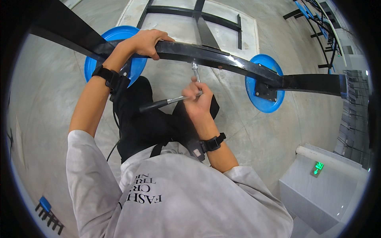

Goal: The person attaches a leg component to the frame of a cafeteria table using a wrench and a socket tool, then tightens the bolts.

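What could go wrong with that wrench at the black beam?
The wrench could slip where it seems to meet the black beam, and the right hand gripping it might then knock against metal. Also, its long handle shows in front of the person's black trousers, so a sudden swing could perhaps bump a leg.

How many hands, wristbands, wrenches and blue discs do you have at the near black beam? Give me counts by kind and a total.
Left hand and right hand: 2
Wristbands: 2
Wrench: 1
Blue discs: 2
Total: 7
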Motion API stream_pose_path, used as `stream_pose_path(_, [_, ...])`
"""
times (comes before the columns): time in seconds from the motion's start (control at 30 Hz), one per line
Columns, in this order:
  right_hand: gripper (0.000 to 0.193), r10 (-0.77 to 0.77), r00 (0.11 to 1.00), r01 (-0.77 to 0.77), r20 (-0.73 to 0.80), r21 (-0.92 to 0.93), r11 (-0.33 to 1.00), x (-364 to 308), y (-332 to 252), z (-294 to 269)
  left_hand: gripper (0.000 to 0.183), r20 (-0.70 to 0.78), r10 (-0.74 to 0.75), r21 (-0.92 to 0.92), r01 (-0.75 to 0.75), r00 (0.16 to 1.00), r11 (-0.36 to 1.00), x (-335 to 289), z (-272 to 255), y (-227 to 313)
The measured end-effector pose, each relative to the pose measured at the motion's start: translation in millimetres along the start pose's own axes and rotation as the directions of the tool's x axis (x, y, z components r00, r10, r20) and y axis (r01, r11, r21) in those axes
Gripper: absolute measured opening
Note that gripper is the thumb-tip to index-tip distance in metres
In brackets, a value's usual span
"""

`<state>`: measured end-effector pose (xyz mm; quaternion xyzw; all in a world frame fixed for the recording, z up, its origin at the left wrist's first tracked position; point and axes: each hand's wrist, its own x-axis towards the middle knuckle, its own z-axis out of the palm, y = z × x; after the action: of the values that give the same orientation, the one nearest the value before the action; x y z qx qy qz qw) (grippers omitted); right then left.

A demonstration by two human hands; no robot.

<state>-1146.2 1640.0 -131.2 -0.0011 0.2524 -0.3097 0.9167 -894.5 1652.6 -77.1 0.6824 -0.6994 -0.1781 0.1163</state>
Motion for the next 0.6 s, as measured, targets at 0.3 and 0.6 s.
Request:
stream_pose_path(0.3, [0.011, -0.441, 0.755, 0.441, 0.485, -0.874, -0.205, 4.5, -1.2, -16.4, 0.068, 0.012, 0.044, -0.051, -0.043, 0.999, 0.998, 5.9, 6.9, -6.4])
stream_pose_path(0.6, [0.013, -0.396, 0.582, 0.196, 0.710, -0.596, -0.779, -38.2, -1.4, -24.6, 0.066, 0.011, 0.087, -0.067, -0.086, 0.996, 0.994, 6.0, 14.1, -13.7])
